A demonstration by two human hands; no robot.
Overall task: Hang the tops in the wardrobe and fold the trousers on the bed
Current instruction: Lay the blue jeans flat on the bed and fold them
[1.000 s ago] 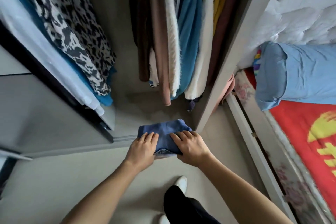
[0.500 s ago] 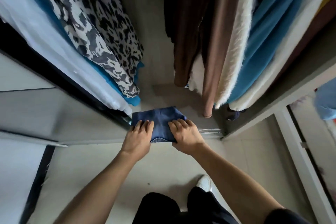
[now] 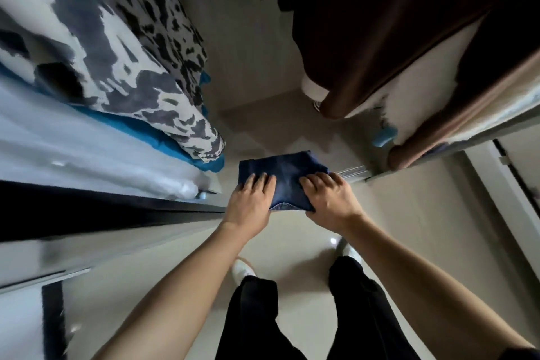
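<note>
Two hands hold the folded jeans (image 3: 287, 175) out at the open front of the wardrobe (image 3: 263, 82). The left hand (image 3: 251, 203) has the left side and the right hand (image 3: 328, 199) has the right side. The fingers lie bent over the top of the cloth. The thumbs are hidden, most likely tucked under, so each hand pinches its side. Holding both sides like this stops the fold from falling open. The jeans are up in the air, just above the door rail (image 3: 352, 174), and rest on nothing I can see. A spotted top (image 3: 117, 52) hangs on the left with a bright blue top (image 3: 146, 137) under it. Brown clothes (image 3: 380, 23) hang on the right. There is a gap between them, and the jeans line up with it. I think they go down onto the wardrobe bottom next, laid flat so the fold does not come apart
</note>
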